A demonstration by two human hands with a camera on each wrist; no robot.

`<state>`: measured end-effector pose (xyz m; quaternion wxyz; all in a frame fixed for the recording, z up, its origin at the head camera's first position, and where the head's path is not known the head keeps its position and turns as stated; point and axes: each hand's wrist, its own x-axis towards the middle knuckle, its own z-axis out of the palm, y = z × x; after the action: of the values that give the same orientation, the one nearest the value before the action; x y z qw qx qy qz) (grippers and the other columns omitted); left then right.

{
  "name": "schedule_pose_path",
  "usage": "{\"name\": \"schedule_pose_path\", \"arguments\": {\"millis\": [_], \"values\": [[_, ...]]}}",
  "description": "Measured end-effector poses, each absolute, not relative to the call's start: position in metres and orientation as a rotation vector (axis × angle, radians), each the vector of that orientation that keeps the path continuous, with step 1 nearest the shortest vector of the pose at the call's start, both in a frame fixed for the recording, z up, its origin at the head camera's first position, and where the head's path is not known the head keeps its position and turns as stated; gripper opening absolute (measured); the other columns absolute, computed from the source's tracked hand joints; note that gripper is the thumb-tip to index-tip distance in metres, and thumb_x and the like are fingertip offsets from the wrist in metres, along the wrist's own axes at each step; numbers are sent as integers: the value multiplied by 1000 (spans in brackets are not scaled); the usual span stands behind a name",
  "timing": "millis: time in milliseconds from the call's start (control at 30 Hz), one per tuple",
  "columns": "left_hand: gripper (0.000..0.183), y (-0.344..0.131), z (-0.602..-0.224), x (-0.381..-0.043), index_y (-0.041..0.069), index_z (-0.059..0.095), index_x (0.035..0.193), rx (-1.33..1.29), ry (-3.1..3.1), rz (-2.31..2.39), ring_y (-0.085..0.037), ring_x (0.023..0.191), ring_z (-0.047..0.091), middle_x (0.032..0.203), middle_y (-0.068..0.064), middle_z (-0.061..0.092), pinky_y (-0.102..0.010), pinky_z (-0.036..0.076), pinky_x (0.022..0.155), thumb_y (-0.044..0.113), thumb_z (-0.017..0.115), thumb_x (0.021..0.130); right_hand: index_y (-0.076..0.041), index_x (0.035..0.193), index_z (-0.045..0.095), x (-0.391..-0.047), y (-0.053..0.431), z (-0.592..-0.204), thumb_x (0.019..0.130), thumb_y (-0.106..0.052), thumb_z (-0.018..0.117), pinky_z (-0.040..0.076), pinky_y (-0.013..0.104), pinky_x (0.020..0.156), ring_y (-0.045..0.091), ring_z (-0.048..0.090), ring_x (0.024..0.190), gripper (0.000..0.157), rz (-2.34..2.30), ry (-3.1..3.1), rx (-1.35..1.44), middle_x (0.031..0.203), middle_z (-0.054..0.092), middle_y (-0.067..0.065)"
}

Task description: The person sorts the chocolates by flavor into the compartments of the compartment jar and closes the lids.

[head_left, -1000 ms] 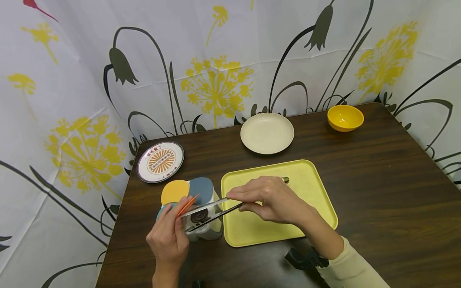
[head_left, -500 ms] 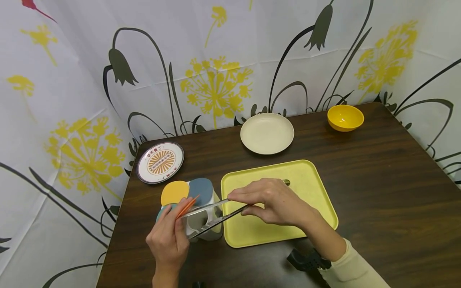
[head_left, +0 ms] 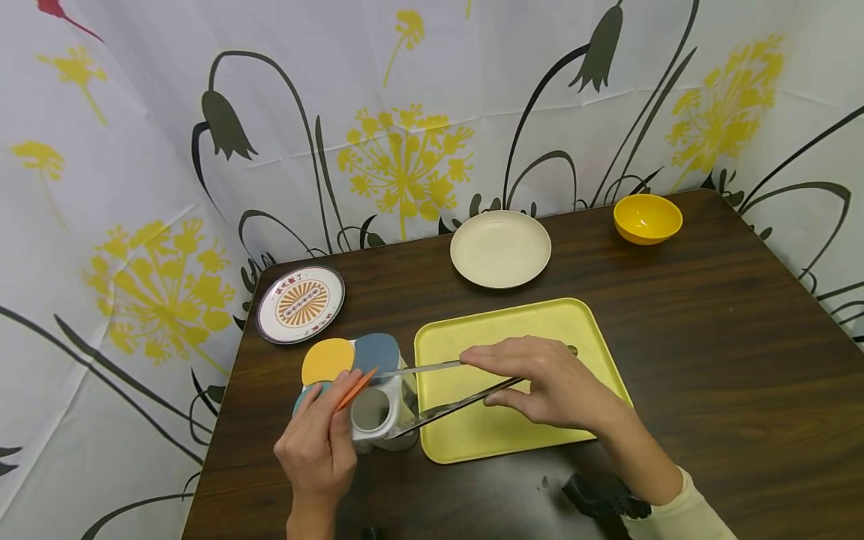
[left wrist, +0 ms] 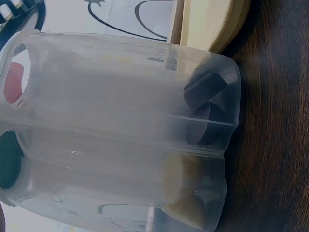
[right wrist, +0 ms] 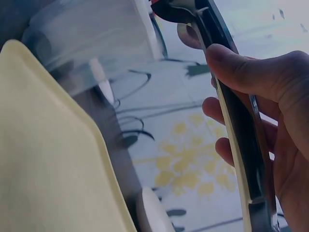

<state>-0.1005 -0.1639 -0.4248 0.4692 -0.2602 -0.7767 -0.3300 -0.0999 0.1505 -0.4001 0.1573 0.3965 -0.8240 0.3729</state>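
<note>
In the head view my left hand (head_left: 313,450) pinches a raised orange lid (head_left: 356,390) of a clear container (head_left: 409,394) with several compartments. Beneath the lid one round opening (head_left: 370,409) is uncovered; yellow, grey-blue and teal lids cover others. My right hand (head_left: 547,375) holds metal tongs (head_left: 466,403), their arms spread apart with nothing between the tips. The tips reach from over the tray to the container's right side. Through the wall, the left wrist view shows dark pieces (left wrist: 205,106) at the bottom of one compartment and pale yellow pieces (left wrist: 183,191) in another.
A yellow tray (head_left: 499,442) lies right of the container on the dark wooden table (head_left: 715,360). Behind stand a patterned plate (head_left: 301,304), a cream plate (head_left: 500,249) and, at far right, a yellow bowl (head_left: 647,220). A printed curtain (head_left: 432,90) hangs at the back.
My right hand has drawn the tongs rightward from over the opening, and their arms have spread wider. A dark round shape seen between them at the opening no longer shows. My left hand stays put.
</note>
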Motion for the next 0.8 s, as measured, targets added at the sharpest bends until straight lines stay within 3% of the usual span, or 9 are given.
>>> {"name": "schedule_pose_path", "arguments": {"millis": [200, 367, 467, 700, 800], "values": [[34, -164, -423, -99, 0, 75, 106, -665, -1915, -835, -25, 89, 72, 100, -12, 74, -31, 47, 97, 25, 53, 100, -14, 133, 62, -92, 176, -411, 74, -14, 86, 53, 35, 84, 14, 64, 110, 64, 1050, -2429, 888, 128, 65, -4], [35, -163, -422, -99, -1, 74, 106, -682, -1915, -859, -26, 89, 72, 99, -12, 74, -33, 47, 97, 26, 52, 99, -15, 132, 64, -84, 204, -423, 70, -8, 87, 53, 31, 78, 14, 68, 101, 66, 1049, -2488, 618, 125, 66, -5], [35, -163, -422, -98, -1, 75, 104, -691, -1908, -866, -27, 89, 72, 98, -12, 74, -34, 47, 97, 25, 52, 98, -14, 132, 64, -78, 221, -432, 70, -6, 87, 53, 32, 72, 21, 70, 98, 67, 1043, -2523, 432, 118, 70, -1], [35, -162, -422, -98, 1, 76, 101, -720, -1911, -859, -29, 92, 72, 99, -12, 74, -36, 46, 98, 27, 53, 97, -15, 137, 60, -63, 254, -445, 79, -18, 83, 49, 46, 63, 37, 67, 89, 62, 983, -2631, -4, 119, 68, 16], [35, -163, -422, -98, 2, 76, 101, -731, -1923, -856, -30, 93, 71, 99, -13, 74, -36, 46, 99, 28, 53, 95, -15, 140, 57, -58, 266, -452, 83, -25, 80, 41, 40, 55, 34, 62, 76, 63, 942, -2682, -191, 116, 68, 19]]}}
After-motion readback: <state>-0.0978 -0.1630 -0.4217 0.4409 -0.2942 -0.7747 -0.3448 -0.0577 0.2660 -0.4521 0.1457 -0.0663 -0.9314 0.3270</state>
